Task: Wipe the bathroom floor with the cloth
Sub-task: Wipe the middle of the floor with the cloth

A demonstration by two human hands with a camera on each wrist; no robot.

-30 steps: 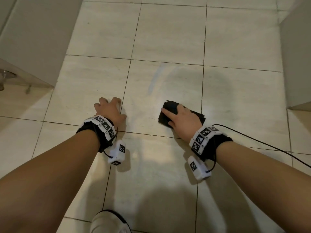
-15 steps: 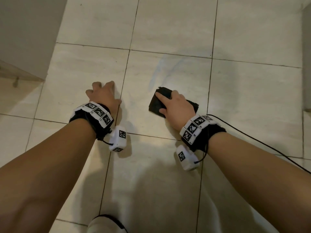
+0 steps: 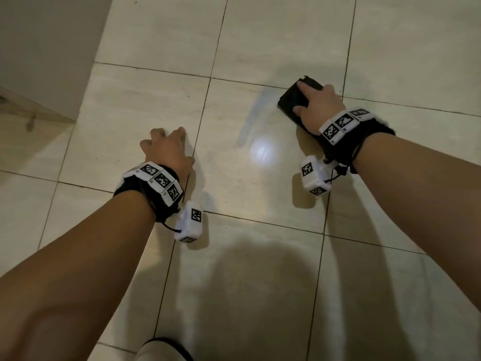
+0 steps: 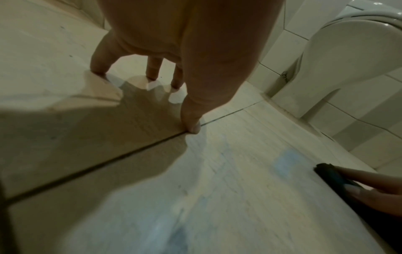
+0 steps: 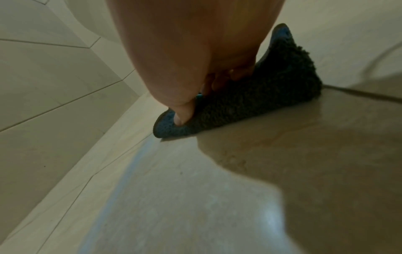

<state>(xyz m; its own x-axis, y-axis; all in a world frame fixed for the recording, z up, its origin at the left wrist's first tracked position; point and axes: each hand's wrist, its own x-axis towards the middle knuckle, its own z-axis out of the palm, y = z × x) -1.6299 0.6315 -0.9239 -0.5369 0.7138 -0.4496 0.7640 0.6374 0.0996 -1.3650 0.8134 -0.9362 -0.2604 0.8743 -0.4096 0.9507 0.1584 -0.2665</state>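
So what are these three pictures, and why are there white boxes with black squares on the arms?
No machine here: a person is kneeling and cleaning a tiled bathroom floor. The white boxes are small cameras strapped to each wrist. The big picture comes from a camera on the person's head, looking down at both arms. The other two come from those wrist cameras, looking along each hand. The right hand presses a dark fuzzy cloth flat on the floor. The left hand holds nothing; its fingers just prop on the tiles. The left wrist picture also shows a white toilet by the wall.
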